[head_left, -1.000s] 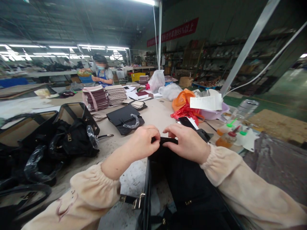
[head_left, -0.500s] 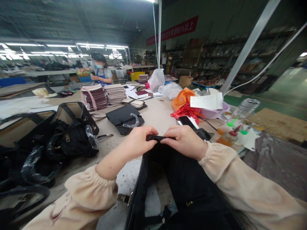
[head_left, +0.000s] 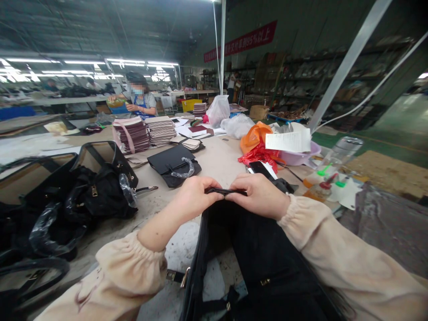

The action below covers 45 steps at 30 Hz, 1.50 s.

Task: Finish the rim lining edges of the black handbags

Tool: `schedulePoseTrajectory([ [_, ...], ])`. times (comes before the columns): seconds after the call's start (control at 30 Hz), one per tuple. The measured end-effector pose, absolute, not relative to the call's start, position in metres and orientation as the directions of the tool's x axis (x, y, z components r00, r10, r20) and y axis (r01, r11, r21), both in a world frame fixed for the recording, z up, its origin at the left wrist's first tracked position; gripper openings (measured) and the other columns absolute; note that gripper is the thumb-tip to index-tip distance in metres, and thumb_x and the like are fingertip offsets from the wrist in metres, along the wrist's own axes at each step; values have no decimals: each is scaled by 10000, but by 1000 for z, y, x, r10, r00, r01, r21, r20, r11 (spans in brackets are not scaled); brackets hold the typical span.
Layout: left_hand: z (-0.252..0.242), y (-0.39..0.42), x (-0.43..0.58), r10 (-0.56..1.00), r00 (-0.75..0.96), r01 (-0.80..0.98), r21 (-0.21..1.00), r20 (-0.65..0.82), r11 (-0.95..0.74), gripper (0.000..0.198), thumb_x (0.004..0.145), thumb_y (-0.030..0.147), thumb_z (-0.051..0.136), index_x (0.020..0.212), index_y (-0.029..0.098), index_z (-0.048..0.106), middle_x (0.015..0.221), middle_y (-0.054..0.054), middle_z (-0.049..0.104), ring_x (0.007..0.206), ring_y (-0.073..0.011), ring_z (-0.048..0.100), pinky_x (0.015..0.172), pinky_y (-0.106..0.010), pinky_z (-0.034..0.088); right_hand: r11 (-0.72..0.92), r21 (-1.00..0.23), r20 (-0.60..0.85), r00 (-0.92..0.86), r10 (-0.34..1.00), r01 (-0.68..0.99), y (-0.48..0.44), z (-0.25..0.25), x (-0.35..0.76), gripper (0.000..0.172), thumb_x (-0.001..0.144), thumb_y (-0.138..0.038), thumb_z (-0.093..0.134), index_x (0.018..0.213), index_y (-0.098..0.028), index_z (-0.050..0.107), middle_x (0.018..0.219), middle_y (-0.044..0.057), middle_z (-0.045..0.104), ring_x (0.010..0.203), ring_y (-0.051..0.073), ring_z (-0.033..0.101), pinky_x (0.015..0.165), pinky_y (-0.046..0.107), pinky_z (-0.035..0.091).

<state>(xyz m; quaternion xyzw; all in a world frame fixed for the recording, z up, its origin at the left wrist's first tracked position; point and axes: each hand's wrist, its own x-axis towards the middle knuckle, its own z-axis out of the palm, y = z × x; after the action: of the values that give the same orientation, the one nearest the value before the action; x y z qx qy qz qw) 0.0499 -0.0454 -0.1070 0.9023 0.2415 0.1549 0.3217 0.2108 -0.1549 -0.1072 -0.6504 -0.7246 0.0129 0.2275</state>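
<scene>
A black bag body [head_left: 277, 258], with an opening through which the tabletop shows, stands in front of me. My left hand [head_left: 197, 196] pinches its far top edge between thumb and fingers. Close beside it, my right hand [head_left: 257, 194] grips the same edge, thumb toward the left thumb. The two thumb tips almost meet over the black rim. On the bag's left side hangs a short strap with a gold buckle [head_left: 185, 277]. A small gold fitting [head_left: 265, 281] shows on the inner right panel.
To the left are black bags [head_left: 103, 191] with plastic-wrapped handles. Ahead lie a black flap piece [head_left: 172, 162] and stacked maroon panels [head_left: 133, 135]. On the right are an orange bag [head_left: 256, 136], a phone [head_left: 262, 169] and glue bottles [head_left: 317, 187]. A masked co-worker [head_left: 142, 100] sits across.
My left forearm and the bag have shifted slightly to the right. Both hands keep their pinch on the rim. A person has come into sight by the far shelves.
</scene>
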Motion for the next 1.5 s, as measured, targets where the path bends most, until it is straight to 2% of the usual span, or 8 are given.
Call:
schedulePoseTrajectory([
  [0.17,-107,-48,51,549,825,347,646,135,-680,195,725,278,559,830,187,695,682,20,655,635,-128,556,583,-224,391,189,-325,285,-94,954,927,-158,-103,209,195,830,-305,540,793,-168,673,750,39,611,710,138,553,658,247,380],
  [0.5,-108,-48,52,552,818,333,652,160,-682,186,717,236,542,819,187,689,694,26,664,651,-127,571,602,-222,402,184,-286,324,-86,942,940,-155,-106,207,213,843,-274,520,756,-158,676,713,38,614,689,129,556,648,235,386],
  [0.8,-111,-48,53,539,819,317,626,199,-713,203,730,201,513,843,192,681,738,15,681,699,-142,600,641,-237,418,102,-228,409,0,912,968,-161,-102,202,137,788,-253,576,891,-186,636,806,31,625,744,149,558,676,248,389],
  [0.93,-109,-52,53,534,821,305,634,204,-710,186,745,228,530,845,193,683,780,9,691,738,-145,611,677,-240,426,97,-214,389,-6,921,972,-161,-102,202,117,800,-250,558,836,-181,645,796,36,626,742,148,562,679,247,393],
  [1.3,-111,-51,54,505,836,304,585,213,-752,202,796,256,492,836,195,680,761,1,684,713,-143,597,651,-245,407,166,-246,317,-83,945,955,-161,-105,211,225,870,-284,483,829,-174,675,793,51,639,742,141,571,681,246,386],
  [1.5,-110,-54,57,492,846,323,537,205,-779,212,794,242,479,851,196,678,762,-8,682,709,-153,589,637,-250,405,183,-225,273,-119,955,957,-160,-105,214,262,840,-392,537,836,-169,674,753,49,630,715,143,554,646,243,359],
])
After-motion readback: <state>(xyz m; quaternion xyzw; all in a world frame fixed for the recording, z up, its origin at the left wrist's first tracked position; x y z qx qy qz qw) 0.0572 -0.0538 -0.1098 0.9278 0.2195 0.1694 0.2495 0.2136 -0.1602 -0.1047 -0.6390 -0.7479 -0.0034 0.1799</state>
